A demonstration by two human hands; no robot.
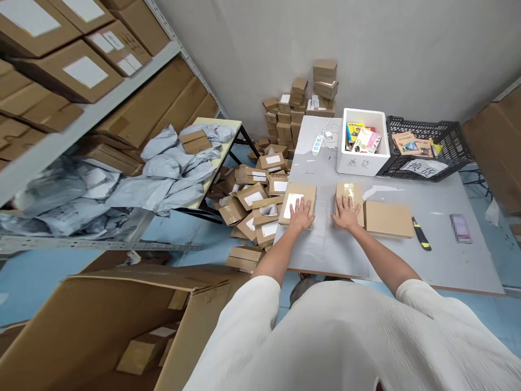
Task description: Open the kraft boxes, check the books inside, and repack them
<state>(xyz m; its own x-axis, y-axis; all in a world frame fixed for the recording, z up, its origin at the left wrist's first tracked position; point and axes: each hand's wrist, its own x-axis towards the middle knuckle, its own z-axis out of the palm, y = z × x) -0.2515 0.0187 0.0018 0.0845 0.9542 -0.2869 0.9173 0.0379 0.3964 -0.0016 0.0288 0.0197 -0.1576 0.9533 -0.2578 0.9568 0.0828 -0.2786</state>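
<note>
My left hand (302, 214) lies with fingers spread on a cardboard box with a white label (293, 198) near the left edge of the table. Flat on top of a taped cardboard box (349, 190) rests my right hand (345, 213), its fingers also apart. Just right of that box, a plain cardboard box (388, 219) lies on the grey table (321, 250). Farther right is a black and yellow utility knife (421, 233). The undersides of both hand-covered boxes are hidden.
A white foam bin (362, 165) with books and a black crate (427, 165) stand at the table's back. Cardboard parcels (260, 201) are heaped on the floor at left. Grey mailer bags (163, 163) cover a side table. A large open carton (101, 304) stands lower left.
</note>
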